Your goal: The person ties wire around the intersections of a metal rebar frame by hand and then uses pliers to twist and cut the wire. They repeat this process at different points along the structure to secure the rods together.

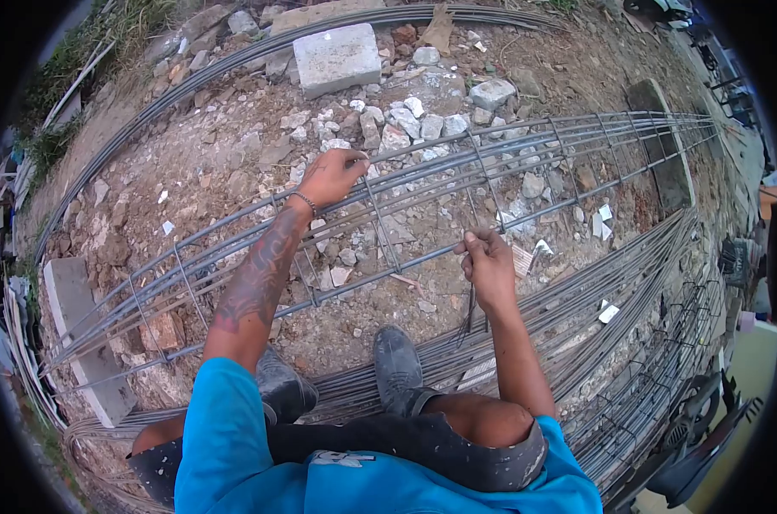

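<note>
Though slender, metal rods (427, 168) over jagged rubble (403, 120).

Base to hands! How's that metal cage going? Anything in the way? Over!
Left hand at far bar. Right hand by near bar, holding dark strands. Cage across two blocks. Rubble underneath, nothing blocking hands.

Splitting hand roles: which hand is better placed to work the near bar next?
Probably the right hand: it's at the near bar, dark strands hanging below it. The left hand is at the far bar.
</note>
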`<act>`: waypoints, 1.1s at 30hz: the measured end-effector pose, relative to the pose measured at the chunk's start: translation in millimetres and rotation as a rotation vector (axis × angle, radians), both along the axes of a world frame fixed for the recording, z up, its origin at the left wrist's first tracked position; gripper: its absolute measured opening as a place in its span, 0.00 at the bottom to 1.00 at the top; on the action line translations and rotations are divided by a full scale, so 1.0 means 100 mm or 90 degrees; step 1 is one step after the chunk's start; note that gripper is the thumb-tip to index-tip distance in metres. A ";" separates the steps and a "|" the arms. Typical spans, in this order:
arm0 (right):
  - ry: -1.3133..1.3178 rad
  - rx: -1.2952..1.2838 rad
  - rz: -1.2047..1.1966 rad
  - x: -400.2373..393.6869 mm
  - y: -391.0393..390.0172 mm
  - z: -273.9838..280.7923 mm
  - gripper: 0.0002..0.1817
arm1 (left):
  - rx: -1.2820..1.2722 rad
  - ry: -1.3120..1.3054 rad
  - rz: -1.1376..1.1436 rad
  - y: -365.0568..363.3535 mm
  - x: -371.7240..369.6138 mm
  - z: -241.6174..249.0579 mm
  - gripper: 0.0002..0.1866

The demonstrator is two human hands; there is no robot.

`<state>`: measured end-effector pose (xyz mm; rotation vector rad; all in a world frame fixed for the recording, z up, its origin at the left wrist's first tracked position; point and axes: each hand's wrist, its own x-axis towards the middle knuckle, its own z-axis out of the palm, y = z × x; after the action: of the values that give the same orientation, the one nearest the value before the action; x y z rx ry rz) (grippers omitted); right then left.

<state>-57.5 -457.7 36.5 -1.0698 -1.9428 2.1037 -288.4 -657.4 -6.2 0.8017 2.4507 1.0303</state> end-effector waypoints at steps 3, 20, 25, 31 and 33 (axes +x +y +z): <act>0.000 -0.021 -0.019 0.05 -0.03 0.00 0.09 | 0.002 -0.002 0.001 -0.02 0.01 -0.02 0.18; 0.160 -0.036 0.286 -1.03 -0.15 0.41 0.27 | 0.249 -0.685 -0.051 0.19 1.40 0.56 0.19; -0.159 0.654 0.551 -1.59 0.01 0.13 0.61 | 0.279 -0.446 0.327 -0.12 0.84 0.73 0.17; -0.281 0.707 0.620 -1.81 -0.08 0.17 0.68 | 0.074 0.022 0.275 -0.44 0.06 0.50 0.17; -0.287 0.692 0.616 -1.86 -0.03 0.13 0.69 | 0.039 -0.008 0.224 -0.36 -0.05 0.46 0.17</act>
<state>-243.8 -461.2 49.5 -0.3487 -3.5525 0.4879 -293.3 -693.2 39.5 0.3838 2.6181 1.2314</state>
